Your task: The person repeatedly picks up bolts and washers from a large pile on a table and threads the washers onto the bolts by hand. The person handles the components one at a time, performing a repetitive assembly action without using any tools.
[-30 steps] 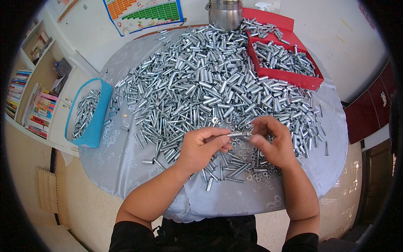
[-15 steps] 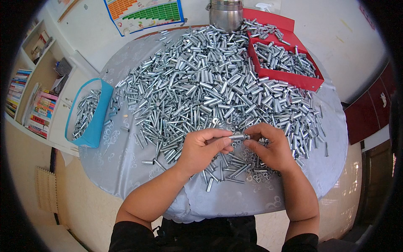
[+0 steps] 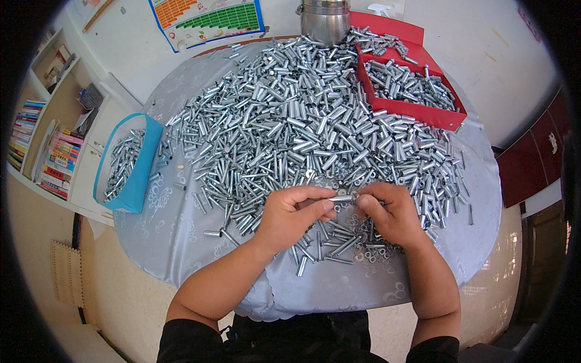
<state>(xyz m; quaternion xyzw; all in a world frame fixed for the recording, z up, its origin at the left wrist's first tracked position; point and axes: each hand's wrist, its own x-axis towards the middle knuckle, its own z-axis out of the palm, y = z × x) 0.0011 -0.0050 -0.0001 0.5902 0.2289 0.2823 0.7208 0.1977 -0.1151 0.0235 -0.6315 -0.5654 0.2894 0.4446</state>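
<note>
Pinched between the thumb and fingers of my left hand (image 3: 292, 213) is a silvery expansion bolt (image 3: 342, 198), lying level and pointing right. The closed thumb and forefinger of my right hand (image 3: 390, 212) grip its right end; whatever small part sits there is mostly covered by the fingertips. Just beyond both hands spreads a large heap of metal sleeves and bolts (image 3: 290, 115). Loose bolts (image 3: 342, 245) lie below the hands. Small washers and nuts (image 3: 376, 251) are scattered beside my right hand, partly hidden under it.
A red box (image 3: 417, 115) full of bolts stands at the far right, its lid also bearing some. At left is a blue bin (image 3: 138, 175) with more bolts. Behind the heap stands a steel canister (image 3: 325, 23). A grey cloth (image 3: 175, 242) covers the round table.
My right hand has shifted slightly down and turned at the bolt's right end, its fingers curling in more. The left hand keeps its hold in nearly the same place.
</note>
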